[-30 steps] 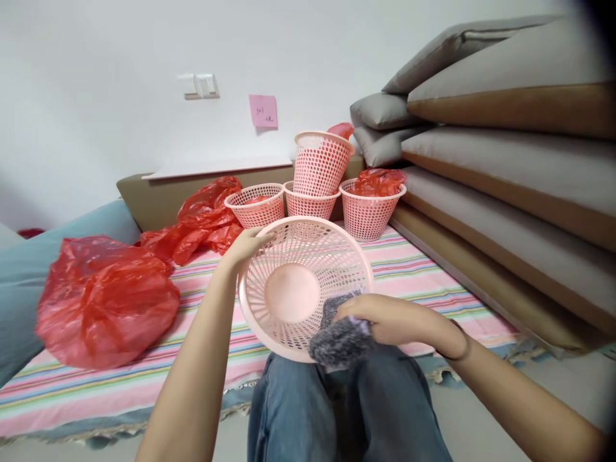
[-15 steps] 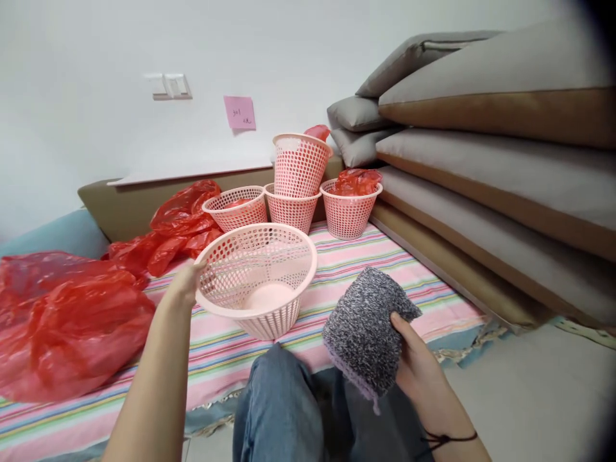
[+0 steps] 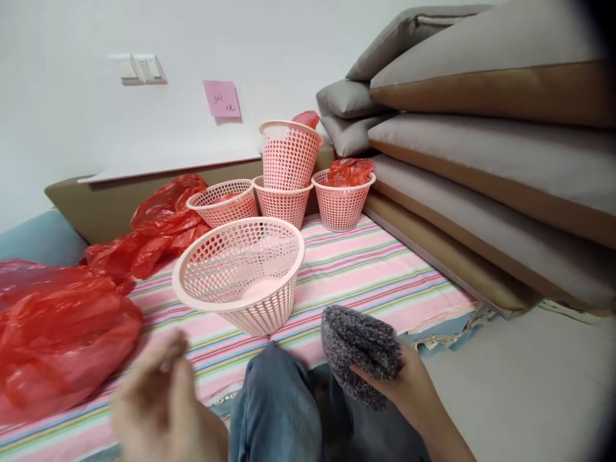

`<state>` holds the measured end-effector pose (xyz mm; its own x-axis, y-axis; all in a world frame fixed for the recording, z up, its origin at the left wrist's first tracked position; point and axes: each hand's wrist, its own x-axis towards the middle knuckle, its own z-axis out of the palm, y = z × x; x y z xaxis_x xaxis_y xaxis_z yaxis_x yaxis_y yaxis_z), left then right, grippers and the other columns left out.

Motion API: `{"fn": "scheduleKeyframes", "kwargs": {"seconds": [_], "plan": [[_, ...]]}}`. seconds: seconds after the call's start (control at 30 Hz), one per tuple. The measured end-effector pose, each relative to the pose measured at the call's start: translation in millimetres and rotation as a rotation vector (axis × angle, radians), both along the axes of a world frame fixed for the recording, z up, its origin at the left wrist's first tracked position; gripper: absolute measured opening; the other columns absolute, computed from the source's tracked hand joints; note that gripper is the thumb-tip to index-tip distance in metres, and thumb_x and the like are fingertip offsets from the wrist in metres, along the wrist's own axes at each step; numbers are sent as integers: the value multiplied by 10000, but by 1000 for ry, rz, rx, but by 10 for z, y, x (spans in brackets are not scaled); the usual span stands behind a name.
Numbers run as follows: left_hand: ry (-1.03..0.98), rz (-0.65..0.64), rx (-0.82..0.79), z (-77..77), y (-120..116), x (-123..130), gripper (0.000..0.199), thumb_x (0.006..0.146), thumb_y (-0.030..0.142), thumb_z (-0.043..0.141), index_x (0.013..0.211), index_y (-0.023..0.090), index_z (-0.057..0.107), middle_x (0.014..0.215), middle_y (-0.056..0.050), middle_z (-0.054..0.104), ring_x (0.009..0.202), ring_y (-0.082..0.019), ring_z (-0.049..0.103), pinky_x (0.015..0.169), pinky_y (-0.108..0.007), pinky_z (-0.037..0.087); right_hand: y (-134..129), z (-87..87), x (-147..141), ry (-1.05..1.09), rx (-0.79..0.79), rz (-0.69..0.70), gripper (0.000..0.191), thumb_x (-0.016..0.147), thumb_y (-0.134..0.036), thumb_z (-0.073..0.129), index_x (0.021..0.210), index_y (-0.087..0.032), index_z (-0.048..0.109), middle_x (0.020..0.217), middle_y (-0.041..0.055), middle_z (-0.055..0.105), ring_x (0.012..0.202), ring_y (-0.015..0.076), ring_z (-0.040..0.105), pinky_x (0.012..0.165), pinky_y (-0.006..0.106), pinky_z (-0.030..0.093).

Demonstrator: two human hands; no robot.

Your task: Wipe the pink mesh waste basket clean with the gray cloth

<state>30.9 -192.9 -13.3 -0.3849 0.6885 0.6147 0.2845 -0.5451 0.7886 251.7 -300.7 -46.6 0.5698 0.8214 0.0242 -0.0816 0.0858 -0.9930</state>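
Observation:
My right hand (image 3: 402,378) is closed around a dark grey fuzzy scrubbing cloth (image 3: 356,343), which is folded over in my grip above my knees. My left hand (image 3: 166,404), blurred by motion, is at the lower left with its fingers loosely curled and the thumb apart; no object shows in it. Ahead of my knee, a large pale pink perforated plastic basket (image 3: 240,276) stands on the striped cloth (image 3: 366,256), tilted towards me. Neither hand touches it.
Behind it stand smaller pink baskets (image 3: 341,208), one stacked on another (image 3: 291,154), some holding red plastic. Red plastic bags (image 3: 72,340) are heaped on the left. Grey and brown cushions (image 3: 481,141) are piled along the right. The wall carries a pink note (image 3: 221,99).
My left hand has let go of the basket rim and moved down towards me. The cloth in my right hand has gone from spread flat to folded over. The view has shifted slightly.

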Motion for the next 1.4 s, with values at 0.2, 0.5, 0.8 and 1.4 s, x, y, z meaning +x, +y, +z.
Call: {"fn": "scheduleKeyframes", "kwargs": {"seconds": [0.2,0.5,0.8,1.4], "plan": [[449,-656,-202,-390,-620,455,380,936,244,553,1302,343,570,1477,-65,506,1350,-249,498,1053,-379,458,-31,43,-35,-121,-56,247,382,651,-383,835,993,-233,754,975,57,772,913,272,719,820,365,602],[177,-738,-349,-445,-457,460,212,767,274,752,740,219,549,956,-27,685,917,-185,652,785,-244,503,41,-176,-96,-295,-109,426,324,673,-517,812,746,-209,737,698,8,680,694,215,624,618,289,511],[-380,-237,-591,-684,-333,468,328,743,416,768,930,255,552,980,19,644,983,-140,613,907,-238,444,49,-252,4,-52,-52,582,827,594,-289,884,1339,-317,527,1264,52,644,1162,269,618,1010,389,483],[165,-471,-616,-595,-227,358,227,820,466,645,816,240,664,771,-4,704,740,-200,665,690,-293,536,111,-460,-118,535,-69,546,944,492,-488,928,1337,-305,550,1271,68,673,1176,319,626,1008,478,493]]}}
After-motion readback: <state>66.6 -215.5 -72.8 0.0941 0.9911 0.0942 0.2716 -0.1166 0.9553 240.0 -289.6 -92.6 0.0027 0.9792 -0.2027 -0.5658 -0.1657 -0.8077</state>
